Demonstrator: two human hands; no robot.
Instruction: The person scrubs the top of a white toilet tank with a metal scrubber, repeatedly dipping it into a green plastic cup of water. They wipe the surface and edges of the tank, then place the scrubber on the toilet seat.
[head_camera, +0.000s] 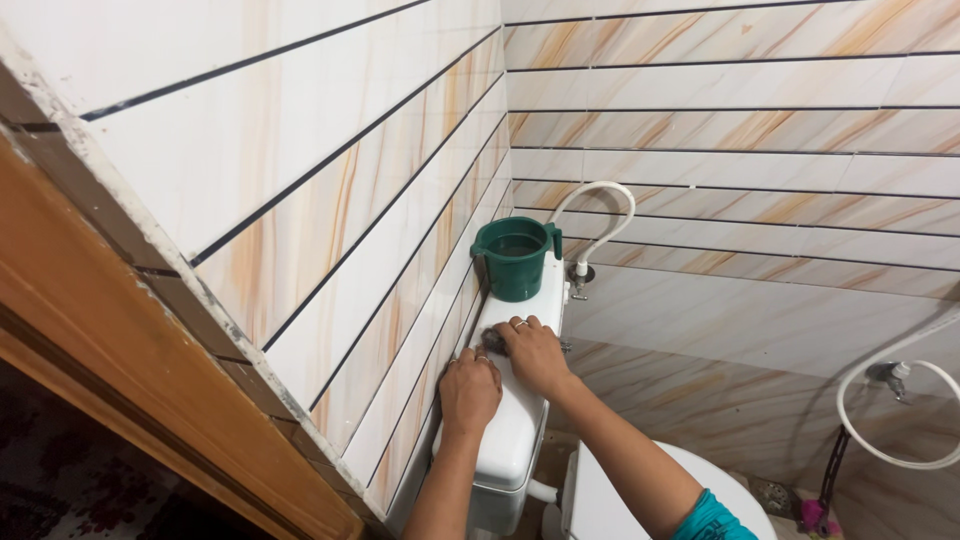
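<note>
A white toilet cistern (520, 420) stands against the tiled wall. Both hands rest on its lid. My left hand (468, 390) lies palm down on the near part of the lid, fingers curled. My right hand (535, 352) sits just beyond it, a ring on one finger. Between the two hands is a small dark scrubbing pad (493, 340), pressed against the lid; which hand grips it I cannot tell for sure, though the right hand's fingers cover it. A green plastic mug (516, 258) stands upright at the far end of the lid.
A white hose (600, 215) loops from a wall valve behind the mug. The white toilet seat lid (620, 495) is at the bottom. Another hose and tap (890, 400) hang at right. A wooden door frame (120, 360) runs along the left. Marbled tiles cover the walls.
</note>
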